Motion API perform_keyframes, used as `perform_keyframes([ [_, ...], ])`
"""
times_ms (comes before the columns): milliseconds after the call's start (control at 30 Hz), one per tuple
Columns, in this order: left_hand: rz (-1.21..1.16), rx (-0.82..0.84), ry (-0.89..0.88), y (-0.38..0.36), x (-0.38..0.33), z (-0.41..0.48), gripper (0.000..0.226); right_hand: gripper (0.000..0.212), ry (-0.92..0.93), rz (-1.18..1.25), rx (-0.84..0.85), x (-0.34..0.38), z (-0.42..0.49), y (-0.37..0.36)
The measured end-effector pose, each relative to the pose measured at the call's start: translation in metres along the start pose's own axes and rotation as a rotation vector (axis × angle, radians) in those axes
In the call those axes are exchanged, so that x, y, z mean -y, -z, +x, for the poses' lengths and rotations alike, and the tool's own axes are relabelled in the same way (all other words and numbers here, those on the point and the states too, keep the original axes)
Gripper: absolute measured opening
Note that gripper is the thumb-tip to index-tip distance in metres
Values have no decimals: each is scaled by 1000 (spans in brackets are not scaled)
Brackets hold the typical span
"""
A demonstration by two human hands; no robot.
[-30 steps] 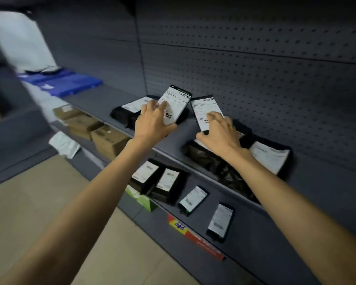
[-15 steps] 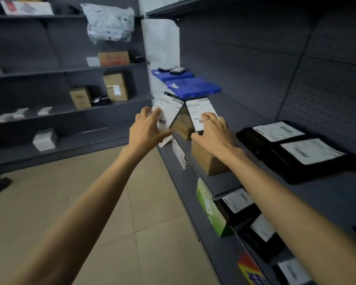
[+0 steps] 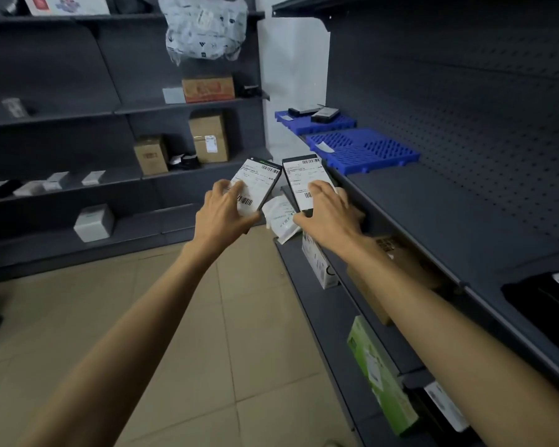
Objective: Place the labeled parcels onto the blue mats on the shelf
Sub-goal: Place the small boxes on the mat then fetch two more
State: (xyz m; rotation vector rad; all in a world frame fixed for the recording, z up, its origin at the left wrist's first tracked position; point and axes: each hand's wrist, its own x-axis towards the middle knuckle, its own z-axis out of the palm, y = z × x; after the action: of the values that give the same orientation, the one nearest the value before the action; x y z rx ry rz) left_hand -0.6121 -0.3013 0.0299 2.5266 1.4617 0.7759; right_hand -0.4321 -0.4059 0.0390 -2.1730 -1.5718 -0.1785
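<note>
Slippage is the main risk: the left hand (image 3: 221, 217) pinches one labeled parcel (image 3: 259, 179) by its lower end, fingers curled over the label, and the right hand (image 3: 328, 214) grips a second parcel (image 3: 304, 174) the same way. Both hang short of the near blue mat (image 3: 368, 150) at one o'clock. Clipping the shelf edge (image 3: 410, 239) could knock either loose; the far mat (image 3: 336, 126) at twelve o'clock already carries small boxes (image 3: 325, 115).

Print on both parcels (image 3: 259, 183) seems unreadably blurred.

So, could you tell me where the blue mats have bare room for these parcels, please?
The nearer blue mat is bare apart from a white slip near its left corner; the farther blue mat is crowded, holding two dark parcels.
</note>
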Motion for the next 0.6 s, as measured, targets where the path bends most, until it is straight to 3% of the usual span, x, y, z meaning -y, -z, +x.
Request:
perform_keyframes([
  [267,9,17,-24,-73,13,164,72,61,-23,24,51,-46,162,-46],
  [600,-76,-38,-24,-133,28,373,65,65,-37,52,26,-87,373,-96],
])
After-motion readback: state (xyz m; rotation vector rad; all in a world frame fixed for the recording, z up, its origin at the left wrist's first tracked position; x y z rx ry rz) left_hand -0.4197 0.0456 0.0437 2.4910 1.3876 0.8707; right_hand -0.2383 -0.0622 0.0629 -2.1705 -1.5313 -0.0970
